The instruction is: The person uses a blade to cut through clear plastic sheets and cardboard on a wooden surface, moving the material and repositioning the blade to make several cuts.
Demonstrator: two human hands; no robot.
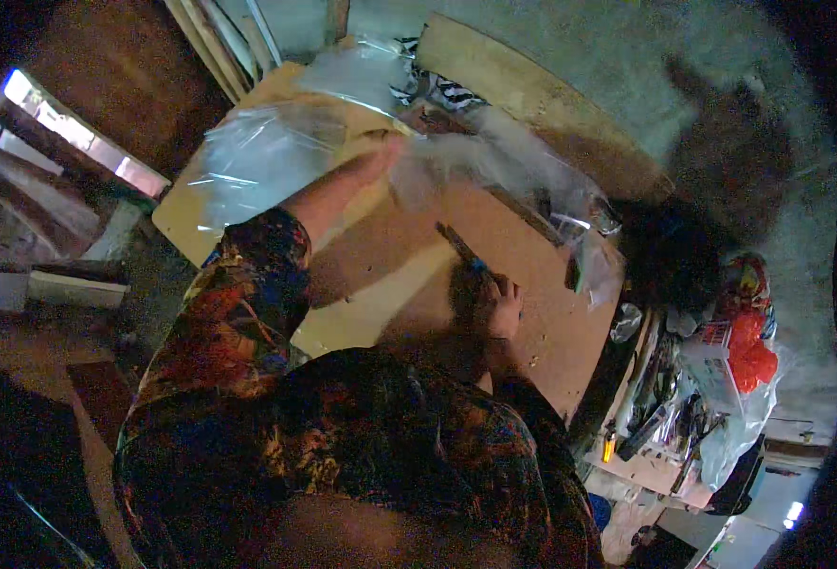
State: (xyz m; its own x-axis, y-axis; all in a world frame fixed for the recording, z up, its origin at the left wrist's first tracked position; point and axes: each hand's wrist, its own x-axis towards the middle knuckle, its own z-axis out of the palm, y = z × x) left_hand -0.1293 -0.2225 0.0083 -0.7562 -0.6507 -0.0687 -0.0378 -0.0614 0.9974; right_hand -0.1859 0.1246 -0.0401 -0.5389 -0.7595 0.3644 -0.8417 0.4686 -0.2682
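Gripping a dark tool [458, 245] in the right hand [506, 308], over the middle of the worktop [532, 256]. At the far side, touching or nearly touching clear plastic [523, 161] with the left hand [388, 147]; blurred, cannot tell if pinching. Judged best: smooth the clear plastic flat, keep the tip off the left hand. Counted: one tool, two hands, one worktop, plastic in at least two heaps.

The view was dim and grainy; shadows crossed the table [553, 327], clear plastic [265, 156] glinted, and the fisheye edges darkened to black.
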